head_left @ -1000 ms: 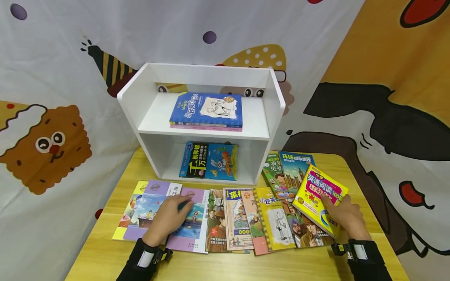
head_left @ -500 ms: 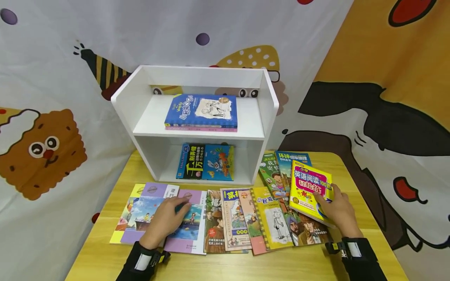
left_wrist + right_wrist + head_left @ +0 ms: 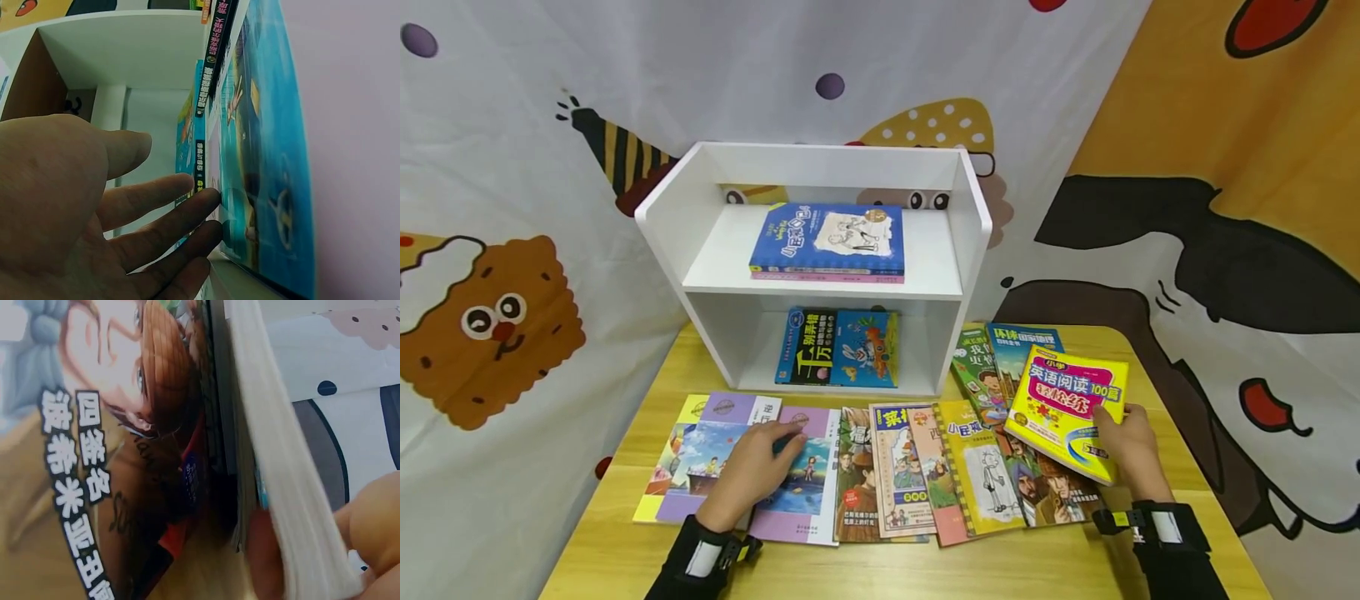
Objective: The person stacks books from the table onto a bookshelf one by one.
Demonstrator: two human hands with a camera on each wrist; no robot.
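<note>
My right hand [image 3: 1129,446] grips a yellow workbook [image 3: 1067,412] by its right edge, thumb on the cover. In the right wrist view the white page block [image 3: 281,444] runs between thumb and fingers. The workbook overlaps a brown book with painted faces [image 3: 1052,492] and a blue geography book [image 3: 1022,350]. My left hand [image 3: 751,471] rests over two purple books, the left one [image 3: 724,408] and the right one [image 3: 797,521]. Its fingers are spread and relaxed, fingertips at the blue cover [image 3: 269,150] in the left wrist view, and it holds nothing.
A white two-tier shelf [image 3: 670,225] stands at the back of the wooden table [image 3: 880,575]. A blue book [image 3: 827,240] tops a stack on its upper tier; a black-and-blue book [image 3: 837,347] lies below. Along the front lie a comic [image 3: 904,471], a yellow notebook-style book [image 3: 985,467] and others.
My right hand first carried the yellow workbook slightly left and turned it more upright, then brought it back right, tilted. The left hand stays put; the head view has shifted slightly.
</note>
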